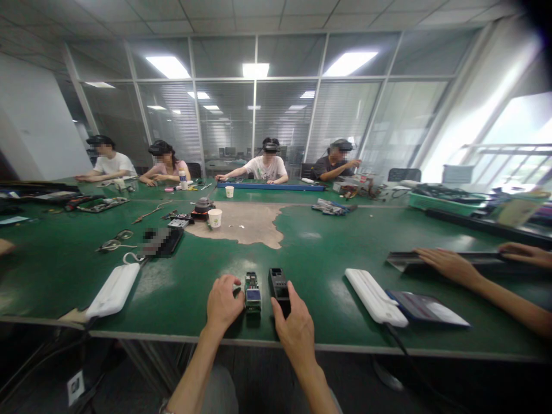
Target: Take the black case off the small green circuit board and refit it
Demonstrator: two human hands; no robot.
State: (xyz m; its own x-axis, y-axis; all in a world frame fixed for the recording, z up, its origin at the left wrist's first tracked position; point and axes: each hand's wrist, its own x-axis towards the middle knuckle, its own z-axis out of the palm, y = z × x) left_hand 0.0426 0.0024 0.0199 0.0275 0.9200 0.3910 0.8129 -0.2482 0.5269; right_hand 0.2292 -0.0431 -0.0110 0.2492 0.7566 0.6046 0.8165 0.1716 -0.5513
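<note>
A narrow green circuit board [253, 290] with a small screen lies near the front edge of the green table. Just left of it is my left hand [225, 302], its fingers curved and thumb apart, holding nothing. To the board's right, a slim black plastic casing [278, 280] with openings in its face rests on the table, separated from the board by a small gap. My right hand [295, 322] has its thumb and fingers on either side of the casing's near end, hiding part of it.
White power banks with cables lie left [114, 290] and right [375, 296]. A packet [426, 307] sits beside the right one. At right, another person's hands [448, 264] touch a long black channel. Ahead are paper cups [214, 218] and a brown patch [254, 221]; several people sit opposite.
</note>
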